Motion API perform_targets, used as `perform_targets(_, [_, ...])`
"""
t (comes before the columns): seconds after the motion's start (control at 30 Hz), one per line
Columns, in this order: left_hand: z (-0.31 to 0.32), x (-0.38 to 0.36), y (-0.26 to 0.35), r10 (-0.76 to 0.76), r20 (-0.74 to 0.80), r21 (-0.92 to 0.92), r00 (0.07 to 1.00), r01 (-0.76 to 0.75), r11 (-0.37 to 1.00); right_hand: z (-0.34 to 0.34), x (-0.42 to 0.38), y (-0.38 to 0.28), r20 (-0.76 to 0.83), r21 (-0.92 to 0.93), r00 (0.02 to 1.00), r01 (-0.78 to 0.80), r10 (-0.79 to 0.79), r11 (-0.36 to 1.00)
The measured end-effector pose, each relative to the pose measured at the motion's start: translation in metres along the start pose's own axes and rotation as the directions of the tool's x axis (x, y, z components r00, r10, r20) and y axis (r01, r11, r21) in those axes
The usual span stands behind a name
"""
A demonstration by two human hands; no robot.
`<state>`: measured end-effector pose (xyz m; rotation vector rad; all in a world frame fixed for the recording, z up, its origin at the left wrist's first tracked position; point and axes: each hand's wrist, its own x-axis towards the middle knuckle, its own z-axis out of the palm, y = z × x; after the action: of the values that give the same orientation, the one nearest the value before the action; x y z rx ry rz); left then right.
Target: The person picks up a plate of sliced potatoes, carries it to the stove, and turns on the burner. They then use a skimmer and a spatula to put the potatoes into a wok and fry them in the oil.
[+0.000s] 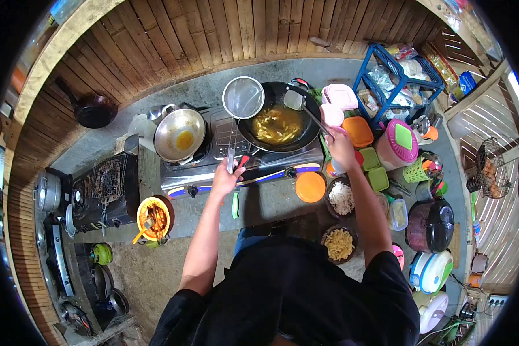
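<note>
My left hand (227, 177) is closed around the long metal handle of a fine-mesh strainer (243, 97). The strainer's round basket is over the left rim of a black wok (310, 136). Next to my left fingers is a red handle tip (244, 160). Pale strips of food (278, 124) lie in brownish oil in the wok. Closed on a spatula's handle, my right hand (339, 146) is to the right of the wok. The flat metal head of the spatula (294, 100) rests over the wok's upper right side.
A second pan (180, 135) with a little oil sits on the left burner of the stove (242, 171). Bowls of white rice (341, 198) and pale strips (339, 245) stand by my right arm. An orange bowl of red sauce (154, 218) is at left.
</note>
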<state>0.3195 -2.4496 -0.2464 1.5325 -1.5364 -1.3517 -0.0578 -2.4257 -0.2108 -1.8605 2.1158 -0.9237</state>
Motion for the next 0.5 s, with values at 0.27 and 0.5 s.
perform_targets(0.27, [0.001,-0.001,0.002,-0.018,-0.010,-0.017,1.000,0.017,1.000,0.025,0.005,-0.011,0.341,0.261,0.924,-0.269,0.172,0.927])
perform_targets(0.5, [0.000,0.000,0.000,0.024,-0.003,0.000,1.000,-0.024,1.000,0.027,-0.002,0.015,0.112,0.390,0.990,0.037,-0.087,0.920])
